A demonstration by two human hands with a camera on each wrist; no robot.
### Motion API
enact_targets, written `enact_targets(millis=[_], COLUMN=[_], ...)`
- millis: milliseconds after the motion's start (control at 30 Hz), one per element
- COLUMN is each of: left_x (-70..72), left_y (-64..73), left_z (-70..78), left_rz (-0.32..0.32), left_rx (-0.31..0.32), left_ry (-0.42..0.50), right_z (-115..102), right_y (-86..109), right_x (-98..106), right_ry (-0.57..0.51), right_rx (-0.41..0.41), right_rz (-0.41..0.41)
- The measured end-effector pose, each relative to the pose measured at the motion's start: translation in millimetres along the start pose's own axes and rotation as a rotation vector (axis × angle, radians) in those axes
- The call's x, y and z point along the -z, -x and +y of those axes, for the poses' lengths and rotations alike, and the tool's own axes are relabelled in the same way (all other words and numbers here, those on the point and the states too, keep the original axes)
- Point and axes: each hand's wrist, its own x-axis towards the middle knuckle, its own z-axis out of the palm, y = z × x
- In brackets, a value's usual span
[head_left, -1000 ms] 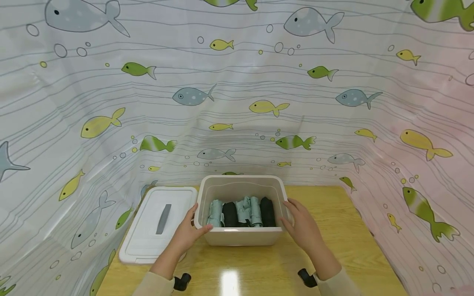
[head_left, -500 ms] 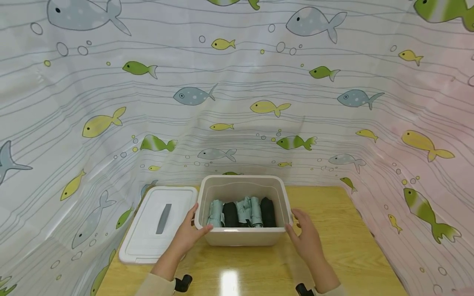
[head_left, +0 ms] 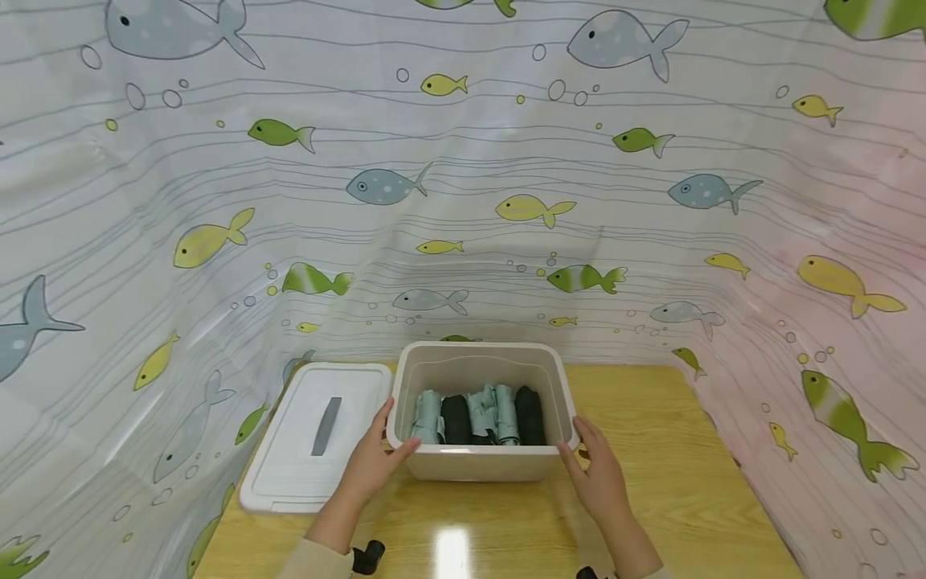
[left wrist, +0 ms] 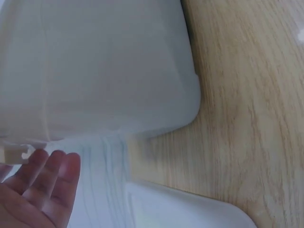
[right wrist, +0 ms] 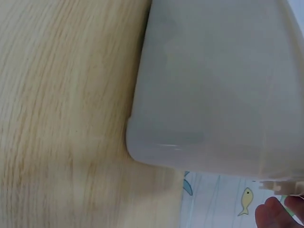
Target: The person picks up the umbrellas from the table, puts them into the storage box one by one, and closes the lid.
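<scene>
A beige plastic storage box (head_left: 481, 466) stands uncovered on the table. Inside are several rolled cloths, some pale green (head_left: 428, 418) and some black (head_left: 530, 416), side by side. At the box's front left corner my left hand (head_left: 370, 462) grips the rim, thumb on the front edge and fingers along the left side. My right hand (head_left: 596, 466) holds the front right corner, its thumb at the front rim and its fingers at the right side. In the left wrist view, bent fingers (left wrist: 45, 183) reach under the rim by a small clip.
To the left of the box lies a white lid (head_left: 289, 474) with a grey handle (head_left: 327, 426). The wooden table (head_left: 651, 450) extends to the right and front. A fish-patterned curtain (head_left: 477, 161) encloses the back and sides.
The right hand has shifted from fingers over the right rim to outside it, then closed in on the front right corner. The left hand keeps its grip; the head view has turned slightly left.
</scene>
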Motion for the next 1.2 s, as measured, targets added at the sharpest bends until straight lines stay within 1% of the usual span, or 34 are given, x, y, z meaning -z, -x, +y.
enact_targets(millis=[167, 267, 400, 500, 600, 767, 933, 1000, 1067, 1200], left_x=[-3.8, -5.7, -6.0, -2.4, 5.3, 24.5, 44.4, 53.0, 61.4, 75.6], left_y=[5.4, 8.5, 12.2, 12.9, 11.8, 7.2, -3.6, -8.1, -12.7, -20.2], left_z=[-1.6, -2.6, -3.4, -5.4, -9.1, -15.9, -24.0, -27.9, -33.8, -46.8], left_rz=[0.036, 0.063, 0.072, 0.082, 0.115, 0.180, 0.235, 0.259, 0.290, 0.312], left_rx=[-0.055, -0.085, -0.105, -0.112, -0.119, -0.128, -0.137, -0.133, -0.125, -0.086], left_ry=[-0.041, -0.091, -0.137, -0.136, -0.142, -0.185, -0.229, -0.269, -0.329, -0.451], right_z=[1, 2, 2, 1, 1, 3, 3, 3, 4, 5], right_y=[2.8, 3.0, 3.8, 3.9, 3.6, 4.5, 5.1, 4.6, 4.1, 3.9], right_x=[-3, -5, -5, -5, -6, -9, -9, -8, -8, -9], right_ry=[-0.020, -0.047, -0.080, -0.102, -0.117, -0.139, -0.147, -0.147, -0.153, -0.160], right_rx=[-0.019, -0.024, -0.031, -0.034, -0.035, -0.054, -0.063, -0.059, -0.053, -0.056], right_rz=[0.007, 0.016, 0.034, 0.046, 0.050, 0.058, 0.086, 0.091, 0.085, 0.069])
